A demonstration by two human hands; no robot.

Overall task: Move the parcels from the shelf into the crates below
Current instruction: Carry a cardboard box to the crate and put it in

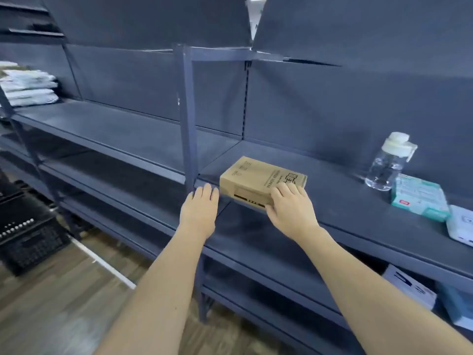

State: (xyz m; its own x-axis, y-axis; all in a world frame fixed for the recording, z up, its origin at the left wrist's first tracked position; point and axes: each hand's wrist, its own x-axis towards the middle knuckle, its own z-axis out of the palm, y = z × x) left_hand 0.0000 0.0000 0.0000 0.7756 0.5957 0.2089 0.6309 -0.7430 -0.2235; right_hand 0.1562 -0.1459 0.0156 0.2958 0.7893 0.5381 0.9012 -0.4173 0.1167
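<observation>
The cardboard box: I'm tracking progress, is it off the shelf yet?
Not yet. The cardboard box lies flat at the shelf edge, the right hand gripping its near corner.

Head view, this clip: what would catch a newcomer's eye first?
First, the flat brown cardboard box at the front edge of the dark blue metal shelf, with the right hand gripping its near right corner and the left hand open just left of it. Next, the clear plastic water bottle with a cream lid standing further right, beside a teal and white packet. Black plastic crates sit on the floor at lower left.
</observation>
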